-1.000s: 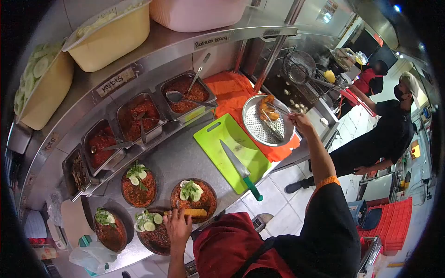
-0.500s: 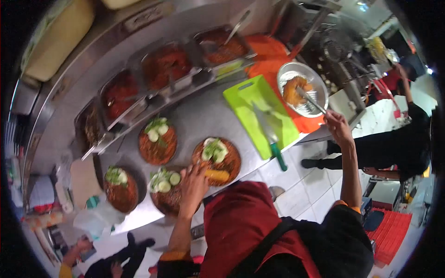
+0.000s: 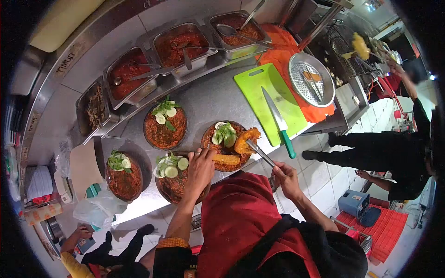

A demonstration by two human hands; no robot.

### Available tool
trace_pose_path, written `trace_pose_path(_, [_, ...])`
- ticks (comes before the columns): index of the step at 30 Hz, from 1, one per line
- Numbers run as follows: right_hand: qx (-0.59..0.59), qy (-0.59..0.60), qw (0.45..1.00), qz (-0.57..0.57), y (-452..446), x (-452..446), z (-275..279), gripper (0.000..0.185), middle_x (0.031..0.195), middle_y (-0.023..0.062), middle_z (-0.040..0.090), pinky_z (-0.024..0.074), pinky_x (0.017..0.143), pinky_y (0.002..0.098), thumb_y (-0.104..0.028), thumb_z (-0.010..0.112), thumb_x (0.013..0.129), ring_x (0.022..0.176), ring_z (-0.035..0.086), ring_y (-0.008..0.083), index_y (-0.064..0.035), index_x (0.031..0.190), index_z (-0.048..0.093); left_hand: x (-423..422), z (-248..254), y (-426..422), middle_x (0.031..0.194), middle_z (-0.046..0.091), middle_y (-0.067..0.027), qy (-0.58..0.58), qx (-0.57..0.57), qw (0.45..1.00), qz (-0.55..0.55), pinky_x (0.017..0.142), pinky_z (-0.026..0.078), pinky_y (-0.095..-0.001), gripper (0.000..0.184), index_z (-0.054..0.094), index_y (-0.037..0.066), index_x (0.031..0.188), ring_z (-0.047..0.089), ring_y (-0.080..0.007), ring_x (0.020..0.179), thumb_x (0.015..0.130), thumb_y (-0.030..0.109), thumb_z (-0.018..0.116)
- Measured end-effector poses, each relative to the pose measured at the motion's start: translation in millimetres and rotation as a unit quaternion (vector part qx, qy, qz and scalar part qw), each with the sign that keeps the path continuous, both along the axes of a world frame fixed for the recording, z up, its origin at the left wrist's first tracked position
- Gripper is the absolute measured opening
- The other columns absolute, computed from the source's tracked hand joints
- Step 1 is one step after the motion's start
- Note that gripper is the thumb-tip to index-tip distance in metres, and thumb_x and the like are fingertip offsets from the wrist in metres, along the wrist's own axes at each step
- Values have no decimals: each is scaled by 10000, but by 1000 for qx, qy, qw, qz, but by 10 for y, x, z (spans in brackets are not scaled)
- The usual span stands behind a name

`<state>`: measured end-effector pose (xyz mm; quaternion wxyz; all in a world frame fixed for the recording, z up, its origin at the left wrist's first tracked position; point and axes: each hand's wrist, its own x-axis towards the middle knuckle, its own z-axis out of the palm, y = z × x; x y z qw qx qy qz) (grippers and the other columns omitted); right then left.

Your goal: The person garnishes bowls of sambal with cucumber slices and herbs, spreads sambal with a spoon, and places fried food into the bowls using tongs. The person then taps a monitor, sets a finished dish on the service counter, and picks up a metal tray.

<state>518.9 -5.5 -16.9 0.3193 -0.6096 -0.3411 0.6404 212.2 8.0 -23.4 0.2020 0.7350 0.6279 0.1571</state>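
The right hand (image 3: 286,178) has its fingers closed around the slim, shiny metal tongs (image 3: 264,156). Their tips grip the orange-brown fried piece (image 3: 246,140), which has an uneven, rounded shape and a crisp-looking crust. This piece is at the right edge of the round, dark plate with coarse red sauce (image 3: 205,142); whether it touches the plate, I cannot tell. The left hand (image 3: 201,167) has its fingers bent at the left end of the oblong, golden, rough-surfaced piece (image 3: 227,159), which is at the near side of the same plate; I cannot tell if they pinch it. Behind both pieces are leafy greens with pale round slices (image 3: 224,134).

The left hand and forearm cover part of the neighbouring sauced plate (image 3: 171,185). Two more round sauced plates (image 3: 164,129) are farther left on the smooth grey metal counter (image 3: 208,99). To the right is a flat, bright green cutting board (image 3: 252,85), where a long steel knife with green handle (image 3: 280,121) lies, the handle reaching past the board's edge. Beyond it, a round perforated metal pan (image 3: 328,88) rests on wrinkled orange cloth (image 3: 275,48).
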Motion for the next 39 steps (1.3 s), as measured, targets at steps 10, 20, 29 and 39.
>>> trace_pose_path(10, [170,-210,873,406,1200,245,559,262,728,29,623,433,516,245,-191,616,903,570,528,70,-53,1123,642,-29,-34,20,1071,555,-100,43,-1,998,-55,892,344,-419,282,623,44,1035,490,-281,1051,763,110,662])
trace_pose_path(20, [222,-190,633,717,2523,-746,727,247,783,69,684,487,671,344,-184,624,848,729,632,180,-32,1037,670,9,-150,-38,1096,547,-105,67,30,997,-18,900,345,-439,316,617,71,1082,491,-303,1080,770,113,652])
trace_pose_path(29, [290,-224,607,705,2471,-725,590,297,818,139,686,501,684,367,-290,665,806,763,651,260,-34,956,683,121,278,-94,995,548,-119,33,90,993,67,823,388,-451,176,602,62,896,511,-338,960,788,191,656])
trace_pose_path(39, [153,-277,945,-77,2215,1453,512,338,677,10,566,285,421,230,-271,633,902,475,376,47,64,943,649,-282,498,-561,738,530,-84,-98,127,967,197,632,423,-390,81,624,53,828,542,-267,687,770,91,666])
